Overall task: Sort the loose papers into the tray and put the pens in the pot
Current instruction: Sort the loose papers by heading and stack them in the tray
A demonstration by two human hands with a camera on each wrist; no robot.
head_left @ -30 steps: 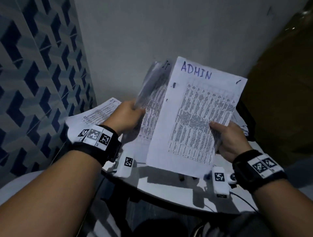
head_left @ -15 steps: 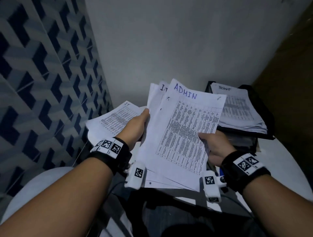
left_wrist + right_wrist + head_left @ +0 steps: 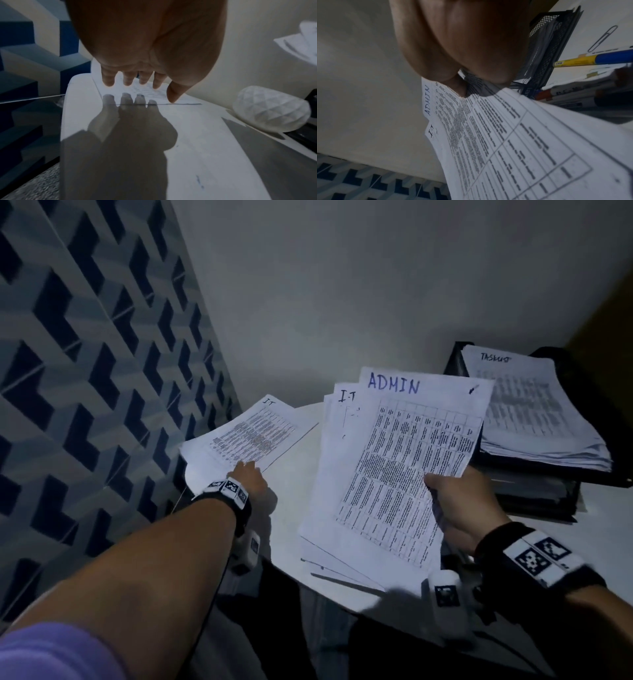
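Note:
My right hand grips the right edge of a stack of printed sheets, with the thumb on the top sheet marked ADMIN; a sheet marked IT peeks out behind it. My left hand reaches to the near edge of a separate pile marked IT at the table's left. In the left wrist view its fingers are straight and hold nothing, just above that paper. A black mesh tray at the right carries a pile marked TASKLIST. Pens lie beside the tray.
A white faceted pot stands on the white table to the right of the left hand. A paper clip lies near the pens. A blue patterned wall runs close along the left, a plain wall behind.
My left hand has let go of the held stack and moved left to the IT pile. The right hand has lowered the ADMIN stack closer to the table.

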